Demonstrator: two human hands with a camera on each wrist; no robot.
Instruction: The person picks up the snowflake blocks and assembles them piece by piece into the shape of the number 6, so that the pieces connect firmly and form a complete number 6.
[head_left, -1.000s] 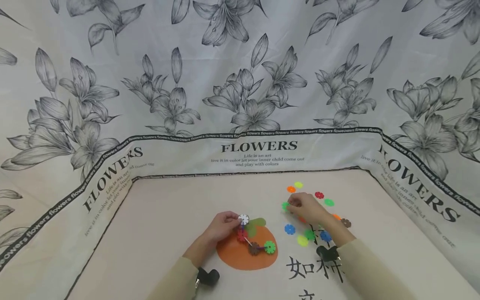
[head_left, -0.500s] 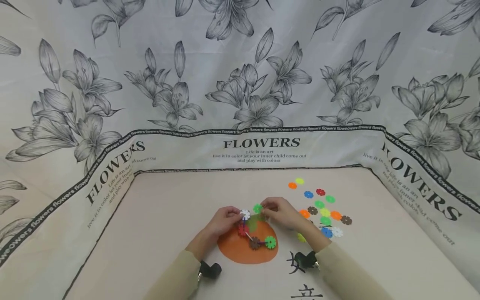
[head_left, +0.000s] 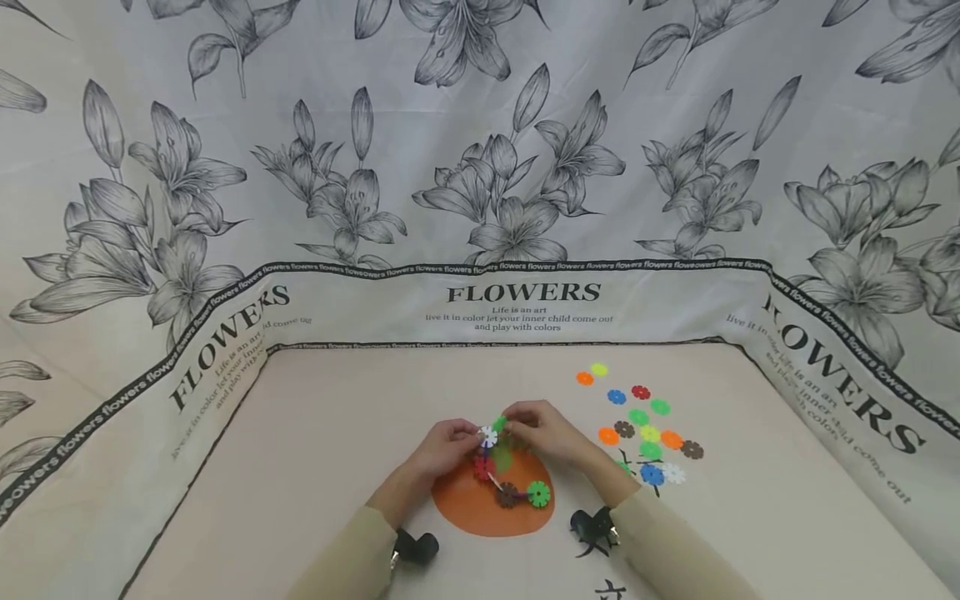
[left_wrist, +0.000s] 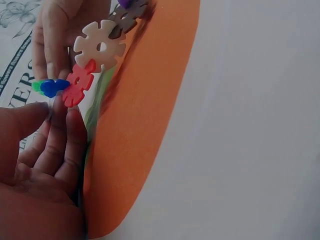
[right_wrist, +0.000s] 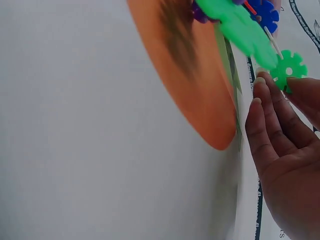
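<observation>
My left hand (head_left: 447, 450) pinches the white notched disc (head_left: 488, 437) at the end of a chain of interlocking plastic discs. Down the chain follow a blue disc (left_wrist: 54, 88), a red disc (head_left: 483, 469), a pale disc (left_wrist: 101, 46), a brown disc (head_left: 507, 495) and a green disc (head_left: 538, 494), with bits of purple between. A separate green disc (right_wrist: 290, 70) is pinched between thumb and fingers of my right hand (head_left: 545, 431). It is close against the white disc in the head view; whether the two are joined I cannot tell.
Loose discs in several colours, among them a red one (head_left: 641, 392) and a white one (head_left: 674, 473), lie scattered on the tablecloth (head_left: 337, 392) to the right. Below the hands is a printed orange shape (head_left: 487, 521). A floral curtain (head_left: 300, 225) stands behind.
From among the scattered discs, my right hand has moved left with the green disc, bringing it up to the white disc. My left hand keeps its grip on the chain, nearly still.
</observation>
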